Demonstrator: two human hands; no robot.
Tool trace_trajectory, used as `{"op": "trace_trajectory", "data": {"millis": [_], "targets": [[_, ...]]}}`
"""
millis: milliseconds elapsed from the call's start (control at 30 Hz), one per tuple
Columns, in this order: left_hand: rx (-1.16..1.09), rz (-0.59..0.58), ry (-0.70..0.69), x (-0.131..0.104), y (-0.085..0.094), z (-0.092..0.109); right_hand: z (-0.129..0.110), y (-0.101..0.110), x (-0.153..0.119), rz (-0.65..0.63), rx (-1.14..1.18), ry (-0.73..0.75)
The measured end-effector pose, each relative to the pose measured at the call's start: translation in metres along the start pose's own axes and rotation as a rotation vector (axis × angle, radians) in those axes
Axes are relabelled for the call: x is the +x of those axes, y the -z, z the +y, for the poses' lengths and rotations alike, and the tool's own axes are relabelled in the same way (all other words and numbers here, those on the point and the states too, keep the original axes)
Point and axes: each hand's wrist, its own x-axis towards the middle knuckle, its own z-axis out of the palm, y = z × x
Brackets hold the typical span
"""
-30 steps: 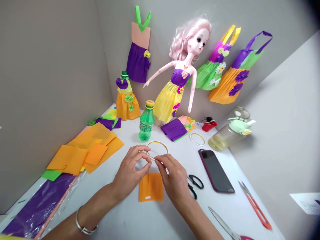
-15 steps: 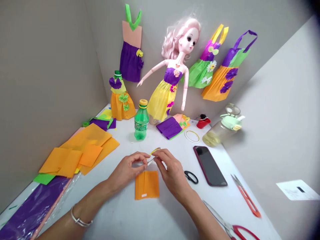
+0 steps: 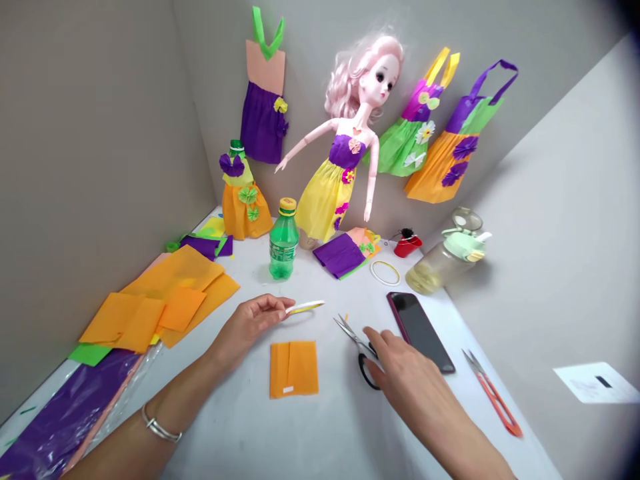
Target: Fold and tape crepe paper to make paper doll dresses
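My left hand (image 3: pixel 257 319) pinches a thin roll of double-sided tape (image 3: pixel 307 307) at its near edge, with the roll tilted almost edge-on above the table. My right hand (image 3: pixel 400 363) has its thumb and fingers at the black handles of small scissors (image 3: pixel 356 339). Their blades point up and left and stand slightly apart; part of one handle is hidden by the fingers. Between the hands and nearer to me lies a folded orange fabric piece (image 3: pixel 294 367), with a small white strip of tape (image 3: pixel 288 389) near its lower edge.
Orange fabric sheets (image 3: pixel 170 280) lie left. A green bottle (image 3: pixel 283 247), a doll (image 3: pixel 345 153), a small purple dress (image 3: pixel 341 255) and another tape roll (image 3: pixel 385 273) are behind. At right are a phone (image 3: pixel 421 331), red snips (image 3: pixel 495 395) and a water bottle (image 3: pixel 440 267).
My right hand has left the tape and moved right and nearer, onto the small scissors, which have shifted and turned. My left hand keeps the tape roll. My right arm now covers the large red-handled scissors.
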Motion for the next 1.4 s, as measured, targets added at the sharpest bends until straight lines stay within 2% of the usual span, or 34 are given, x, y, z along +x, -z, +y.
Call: {"op": "trace_trajectory", "data": {"millis": [67,167,267,367,500,567,667,833,1033,1267,1333,1400], "targets": [[-0.044,0.014,0.004,0.000,0.000,0.001,0.011,-0.011,-0.013,-0.031,-0.040,-0.008],[-0.140,0.033,0.032,0.001,-0.001,0.001,0.015,-0.026,-0.015,-0.066,-0.011,-0.040],[-0.260,0.040,0.055,0.001,-0.002,0.002,0.015,-0.025,-0.006,-0.087,0.131,-0.171],[-0.362,0.037,0.065,0.002,0.000,0.002,0.014,-0.007,0.000,-0.145,0.608,-0.245],[-0.444,0.038,0.075,0.004,0.002,0.001,0.005,0.013,-0.001,-0.333,1.295,-0.244],[-0.455,0.033,0.066,0.004,0.002,0.000,-0.004,0.014,0.000,-0.422,1.480,-0.185],[-0.459,0.004,0.045,0.002,-0.001,0.001,-0.021,0.007,0.006,-0.512,1.639,-0.097],[-0.481,-0.036,0.048,-0.003,-0.006,0.003,-0.042,-0.004,0.020,-0.548,1.782,-0.086],[-0.477,-0.062,0.079,-0.005,-0.009,0.004,-0.055,-0.005,0.028,-0.474,1.844,-0.124],[-0.436,-0.061,0.070,-0.005,-0.011,0.006,-0.063,-0.009,0.033,-0.347,1.732,-0.167],[-0.429,-0.060,0.070,-0.006,-0.011,0.007,-0.062,-0.008,0.033,-0.347,1.706,-0.163],[-0.405,-0.059,0.073,-0.006,-0.011,0.009,-0.059,-0.005,0.033,-0.403,1.700,-0.098]]}}
